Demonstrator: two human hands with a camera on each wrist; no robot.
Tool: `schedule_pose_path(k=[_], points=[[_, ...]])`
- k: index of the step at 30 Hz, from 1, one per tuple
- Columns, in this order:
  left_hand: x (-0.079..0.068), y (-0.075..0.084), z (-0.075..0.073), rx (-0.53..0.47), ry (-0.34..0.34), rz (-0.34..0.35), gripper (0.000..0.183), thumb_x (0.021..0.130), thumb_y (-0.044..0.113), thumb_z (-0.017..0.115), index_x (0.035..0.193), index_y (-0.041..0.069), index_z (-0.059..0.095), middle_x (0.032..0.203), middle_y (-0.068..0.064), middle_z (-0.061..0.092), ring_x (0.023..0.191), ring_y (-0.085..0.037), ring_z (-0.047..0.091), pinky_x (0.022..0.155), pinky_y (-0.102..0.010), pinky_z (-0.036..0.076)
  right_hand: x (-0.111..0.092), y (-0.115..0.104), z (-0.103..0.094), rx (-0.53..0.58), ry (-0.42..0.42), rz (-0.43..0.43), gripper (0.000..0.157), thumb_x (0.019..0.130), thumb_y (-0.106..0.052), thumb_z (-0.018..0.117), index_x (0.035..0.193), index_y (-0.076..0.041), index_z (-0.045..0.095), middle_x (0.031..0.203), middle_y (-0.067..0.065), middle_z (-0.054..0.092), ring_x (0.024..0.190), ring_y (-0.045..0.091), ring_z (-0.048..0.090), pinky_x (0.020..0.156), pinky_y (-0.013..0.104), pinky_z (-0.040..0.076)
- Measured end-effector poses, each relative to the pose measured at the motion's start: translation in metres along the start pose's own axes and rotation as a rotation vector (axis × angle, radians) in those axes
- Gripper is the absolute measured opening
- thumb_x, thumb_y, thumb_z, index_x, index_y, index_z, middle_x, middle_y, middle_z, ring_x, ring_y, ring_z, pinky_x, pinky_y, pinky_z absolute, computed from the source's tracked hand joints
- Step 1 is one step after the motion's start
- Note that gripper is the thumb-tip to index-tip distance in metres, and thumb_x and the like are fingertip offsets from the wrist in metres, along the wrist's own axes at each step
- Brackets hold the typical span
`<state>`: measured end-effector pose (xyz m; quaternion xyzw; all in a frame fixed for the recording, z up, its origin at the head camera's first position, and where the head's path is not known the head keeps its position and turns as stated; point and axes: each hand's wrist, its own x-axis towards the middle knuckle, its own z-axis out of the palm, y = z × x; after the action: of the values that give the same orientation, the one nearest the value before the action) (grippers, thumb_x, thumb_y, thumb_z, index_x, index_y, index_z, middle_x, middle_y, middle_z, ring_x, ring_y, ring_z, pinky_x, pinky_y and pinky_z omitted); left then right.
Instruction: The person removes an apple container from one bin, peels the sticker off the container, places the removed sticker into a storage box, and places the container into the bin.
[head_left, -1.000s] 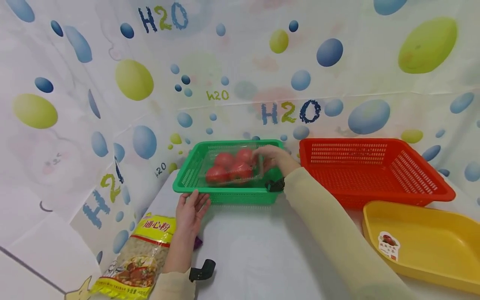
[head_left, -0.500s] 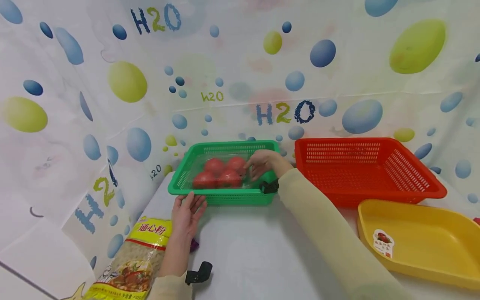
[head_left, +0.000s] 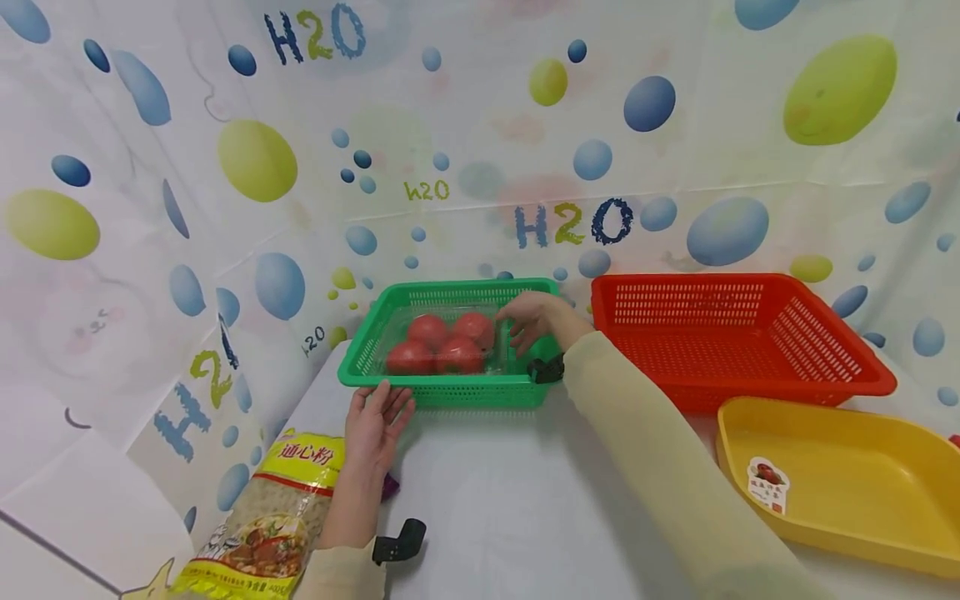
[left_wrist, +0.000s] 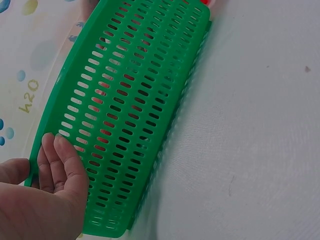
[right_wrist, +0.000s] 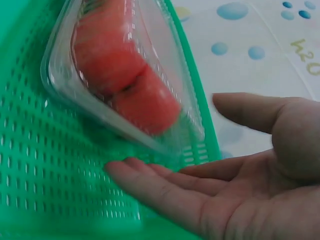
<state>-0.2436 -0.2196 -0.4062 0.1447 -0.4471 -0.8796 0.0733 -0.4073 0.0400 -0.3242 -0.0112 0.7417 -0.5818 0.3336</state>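
Note:
A clear plastic box (right_wrist: 65, 82) of round red fruit (head_left: 459, 354) lies inside the green basket (head_left: 480, 392), toward its left side. At the basket's front left, my left hand (head_left: 372, 429) holds the rim, with the thumb at the edge and the fingers against the slotted front wall (left_wrist: 125, 105) in the left wrist view. My right hand (head_left: 542, 321) is over the basket's right part, beside the box. Its thumb and fingers are spread apart and hold nothing, as the right wrist view shows.
To the right stands a red basket (head_left: 720, 396), with a yellow tray (head_left: 862, 467) in front of it. A bag of pasta (head_left: 277, 508) lies at the left by my left forearm. A patterned curtain (head_left: 480, 125) rises behind the baskets.
The box of red fruit has come down to rest in the green basket and shifted left. My right hand has let go of it and drawn slightly away. The left hand stays at the rim.

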Motion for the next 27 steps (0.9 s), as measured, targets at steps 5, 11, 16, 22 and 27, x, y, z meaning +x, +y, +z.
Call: schedule_pose_path(k=[5,11,16,22,27], points=[[0.000,0.000,0.000,-0.013,-0.001,-0.004,0.019,0.106,0.023,0.055,0.120,0.015,0.046,0.093,-0.001,0.071,0.092,-0.015,0.071,0.086,-0.032,0.057,0.000,-0.001,-0.008,0.149,0.005,-0.011,0.069,0.104,-0.020,0.057,0.157,0.005,0.020,0.156,0.032,0.027,0.139,0.049,0.036,0.104,0.061,0.041],[-0.002,-0.001,0.000,-0.026,0.007,-0.028,0.017,0.106,0.024,0.055,0.118,0.016,0.046,0.093,-0.001,0.071,0.092,-0.015,0.071,0.087,-0.033,0.057,-0.014,-0.008,-0.012,0.189,-0.032,-0.042,0.074,0.106,-0.023,0.052,0.159,0.003,0.007,0.160,0.031,0.018,0.145,0.047,0.027,0.109,0.060,0.037],[-0.002,-0.001,0.002,-0.048,-0.021,-0.028,0.017,0.107,0.023,0.053,0.119,0.015,0.045,0.093,-0.002,0.071,0.093,-0.016,0.071,0.088,-0.033,0.057,-0.036,-0.019,-0.017,0.154,-0.055,-0.097,0.072,0.107,-0.025,0.049,0.160,0.001,0.007,0.161,0.030,0.017,0.146,0.047,0.026,0.110,0.059,0.035],[-0.004,-0.003,0.002,-0.047,-0.017,-0.028,0.018,0.107,0.023,0.053,0.121,0.014,0.047,0.094,-0.002,0.069,0.094,-0.016,0.070,0.088,-0.033,0.057,-0.056,-0.021,-0.025,0.090,-0.049,-0.139,0.067,0.108,-0.025,0.049,0.160,-0.002,0.015,0.159,0.030,0.024,0.143,0.047,0.031,0.107,0.057,0.040],[-0.005,-0.005,0.004,0.020,-0.030,-0.022,0.019,0.107,0.025,0.052,0.119,0.011,0.047,0.094,-0.001,0.068,0.095,-0.015,0.069,0.090,-0.033,0.056,-0.073,-0.017,-0.030,0.099,-0.027,-0.180,0.067,0.108,-0.024,0.049,0.160,-0.001,0.014,0.158,0.031,0.027,0.141,0.047,0.035,0.105,0.057,0.043]])
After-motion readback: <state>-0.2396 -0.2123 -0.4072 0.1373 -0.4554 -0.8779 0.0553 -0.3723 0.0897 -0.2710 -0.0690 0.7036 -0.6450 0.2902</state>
